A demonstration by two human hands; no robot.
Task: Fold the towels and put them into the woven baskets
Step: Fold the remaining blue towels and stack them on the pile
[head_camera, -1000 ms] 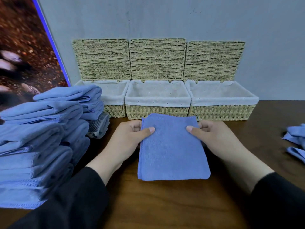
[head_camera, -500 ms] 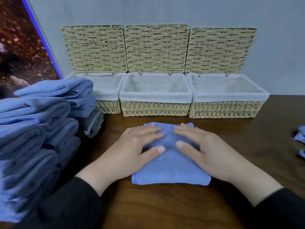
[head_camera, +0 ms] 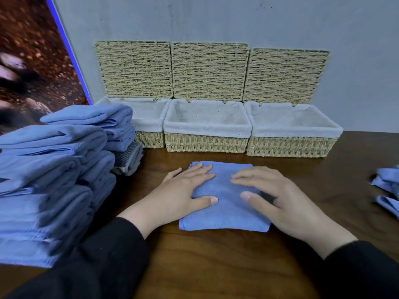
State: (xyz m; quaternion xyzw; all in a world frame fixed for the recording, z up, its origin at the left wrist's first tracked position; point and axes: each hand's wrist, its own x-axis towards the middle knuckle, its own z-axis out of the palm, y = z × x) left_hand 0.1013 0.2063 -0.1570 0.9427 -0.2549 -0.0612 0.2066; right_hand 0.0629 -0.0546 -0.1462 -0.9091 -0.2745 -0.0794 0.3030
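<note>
A folded blue towel (head_camera: 224, 203) is laid flat on the dark wooden bench (head_camera: 216, 266), just in front of the middle woven basket (head_camera: 206, 143). It is pressed down by both hands. The left hand (head_camera: 183, 195) is spread on the towel's left part, its fingers (head_camera: 200, 171) straight and flat, with the thumb laid across the cloth. The right hand (head_camera: 280, 197) is spread on the right part, its fingers likewise straight and holding nothing. Three lined woven baskets are set side by side against the grey wall (head_camera: 216, 18), the left basket (head_camera: 149, 126) and the right basket (head_camera: 291, 145) flanking the middle one, each with its lid (head_camera: 209, 70) raised. A tall stack of folded blue towels (head_camera: 54, 173) is seen at the left, partly covering the left basket. More blue cloth (head_camera: 387, 186) is seen at the right edge.
</note>
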